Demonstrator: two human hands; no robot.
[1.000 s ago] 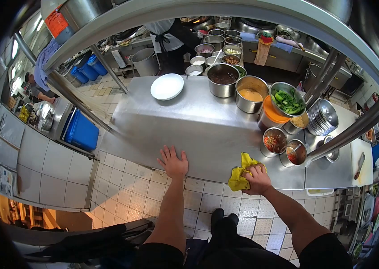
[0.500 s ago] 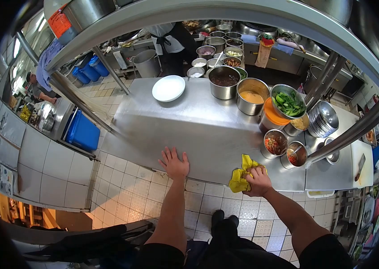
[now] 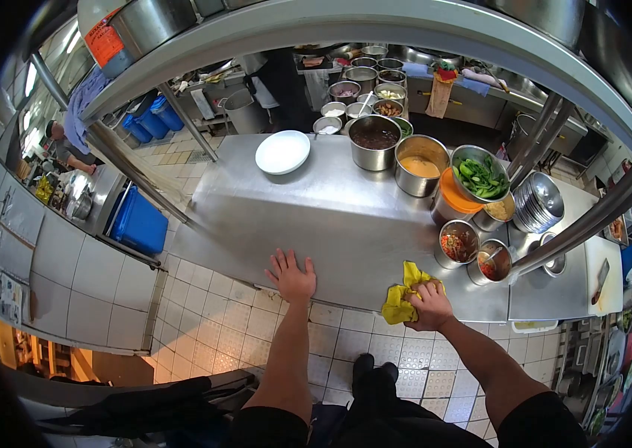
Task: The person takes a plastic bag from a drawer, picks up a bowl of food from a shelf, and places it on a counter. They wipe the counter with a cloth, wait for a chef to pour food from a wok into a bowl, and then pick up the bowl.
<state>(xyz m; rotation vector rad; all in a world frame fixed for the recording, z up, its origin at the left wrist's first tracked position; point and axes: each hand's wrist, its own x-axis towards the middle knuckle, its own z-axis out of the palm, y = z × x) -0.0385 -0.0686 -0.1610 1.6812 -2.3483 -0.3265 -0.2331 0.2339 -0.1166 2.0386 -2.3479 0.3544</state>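
Note:
My left hand (image 3: 293, 278) lies flat on the steel counter (image 3: 271, 213) near its front edge, fingers spread, holding nothing. Bunched under my right hand (image 3: 429, 305) is a yellow cloth (image 3: 400, 300), gripped at the counter's front edge. Just beyond that hand stand two steel pots of chopped red mixture, one pot (image 3: 456, 244) to the left and another pot (image 3: 491, 263) with a spoon in it. A white plate (image 3: 283, 152) rests toward the back of the counter.
Behind the right hand stand a pot of dark sauce (image 3: 373, 140), a pot of orange liquid (image 3: 420, 166) and a bowl of green vegetables (image 3: 480, 175). A knife (image 3: 600, 281) lies on a white board at right. An overhead shelf (image 3: 376, 19) spans the counter. Other people stand in the background.
The view has shifted slightly, so the counter sits a little lower. Both hands keep the same places, and the person at the back has moved a little.

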